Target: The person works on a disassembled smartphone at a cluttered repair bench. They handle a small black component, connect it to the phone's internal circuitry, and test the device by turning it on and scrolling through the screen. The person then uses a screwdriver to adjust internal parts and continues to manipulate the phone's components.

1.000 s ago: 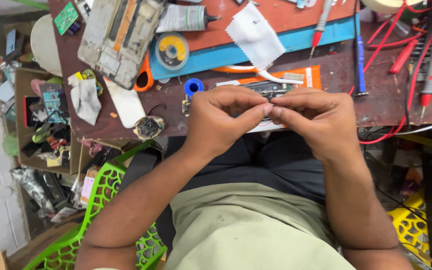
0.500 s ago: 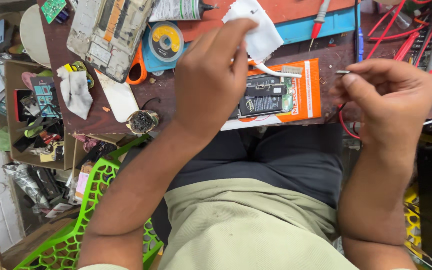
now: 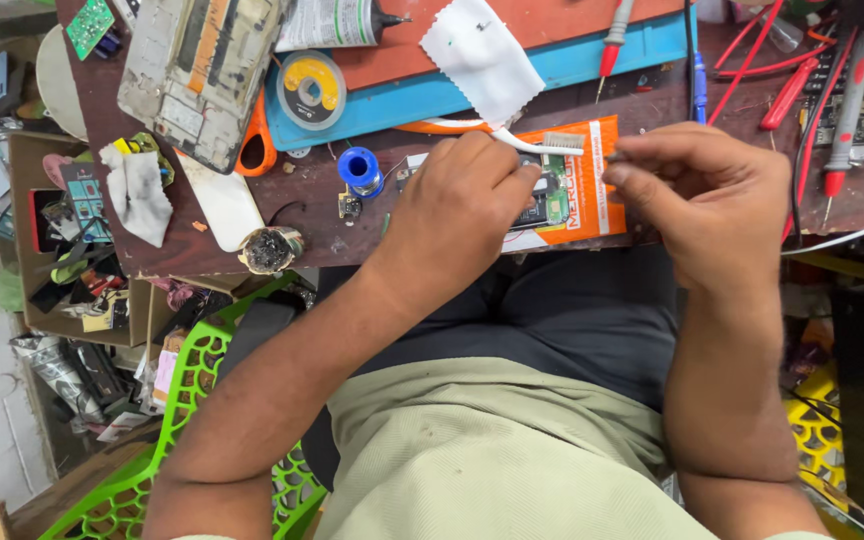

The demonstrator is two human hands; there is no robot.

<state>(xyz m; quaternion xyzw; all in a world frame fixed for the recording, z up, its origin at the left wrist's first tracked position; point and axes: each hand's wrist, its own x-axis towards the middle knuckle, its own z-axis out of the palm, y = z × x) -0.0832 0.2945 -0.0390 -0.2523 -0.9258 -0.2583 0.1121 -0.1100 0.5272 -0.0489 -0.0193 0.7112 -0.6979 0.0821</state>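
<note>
The left hand (image 3: 462,205) lies with its fingers curled down onto a small circuit board (image 3: 550,200), pressing it against the orange pad (image 3: 592,190) beneath. Just above its knuckles a white toothbrush (image 3: 512,138) lies across the bench, bristles pointing toward the right hand; whether the left fingers touch its handle cannot be told. The right hand (image 3: 712,200) sits just beside the left, thumb and forefinger pinched together on a very small dark part (image 3: 615,157) at the board's right edge, too small to identify.

Beyond the left hand's wrist, a blue spool (image 3: 359,170) stands near a tiny loose board (image 3: 349,205). Farther left, a round, blackened pot (image 3: 270,249) sits at the bench edge, filled with dark, crusted stuff. Above the hands a white cloth (image 3: 482,55) lies on a blue mat (image 3: 572,70), with a yellow roll of tape (image 3: 310,90) and orange scissors (image 3: 255,135) nearby. A dismantled phone frame (image 3: 197,75) rests further up and left.

Left of the bench an open brown box (image 3: 62,240) holds a clutter of small packets, parts and a crumpled white rag (image 3: 137,190). To the right of the right hand, red test leads (image 3: 752,60) and probes (image 3: 842,110) tangle over the tabletop. Below the left arm a green plastic chair (image 3: 177,420) shows.
</note>
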